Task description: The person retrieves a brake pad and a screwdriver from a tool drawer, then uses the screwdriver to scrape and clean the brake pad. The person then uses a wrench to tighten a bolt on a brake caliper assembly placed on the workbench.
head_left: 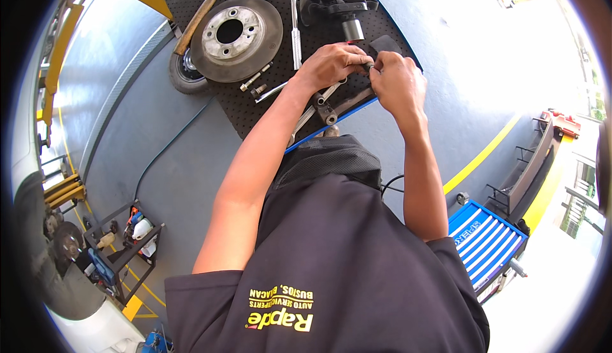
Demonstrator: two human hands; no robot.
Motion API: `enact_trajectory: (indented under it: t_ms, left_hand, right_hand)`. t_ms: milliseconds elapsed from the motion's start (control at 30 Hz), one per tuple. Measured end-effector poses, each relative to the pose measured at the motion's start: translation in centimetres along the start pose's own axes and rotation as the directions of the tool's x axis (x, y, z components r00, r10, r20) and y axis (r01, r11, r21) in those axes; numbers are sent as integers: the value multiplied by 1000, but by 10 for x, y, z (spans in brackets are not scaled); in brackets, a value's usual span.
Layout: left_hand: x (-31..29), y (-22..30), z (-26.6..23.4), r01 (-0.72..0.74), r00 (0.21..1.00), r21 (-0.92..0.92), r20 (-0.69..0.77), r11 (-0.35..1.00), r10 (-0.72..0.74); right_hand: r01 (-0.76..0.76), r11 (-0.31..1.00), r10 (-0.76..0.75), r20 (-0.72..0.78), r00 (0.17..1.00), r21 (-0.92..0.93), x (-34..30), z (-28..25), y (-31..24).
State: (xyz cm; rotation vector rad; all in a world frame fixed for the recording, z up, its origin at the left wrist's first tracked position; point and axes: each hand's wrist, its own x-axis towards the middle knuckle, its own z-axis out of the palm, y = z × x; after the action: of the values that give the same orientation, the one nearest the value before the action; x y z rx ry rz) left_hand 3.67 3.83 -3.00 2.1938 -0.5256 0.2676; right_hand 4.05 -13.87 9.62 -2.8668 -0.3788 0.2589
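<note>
My left hand and my right hand meet over the near right part of a black perforated tabletop. Fingertips of both pinch a small dark part, mostly covered, whose kind I cannot make out. Just beyond them lies a dark flat piece. A black part with a bare metal cylinder sits farther back. Under my left wrist are wrenches and a metal part with round ends. Left of that wrist lie a bolt and a brake disc.
A long ratchet handle and a wooden handle lie on the tabletop. Beside it stands a wheel. A blue tool chest is at the right; a rack with bottles stands left. A hose crosses the floor.
</note>
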Motion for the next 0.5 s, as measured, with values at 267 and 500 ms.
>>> enact_trajectory:
  t_ms: [267, 500]
  left_hand:
    - [0, -3, 3, -13, 1000, 8, -8, 1000, 13]
    - [-3, -3, 4, 15, 1000, -6, 8, 1000, -15]
  right_hand:
    - [-1, 1000, 1, 2, 1000, -10, -3, -7, 2]
    - [-22, 1000, 24, 79, 997, -20, -8, -28, 1]
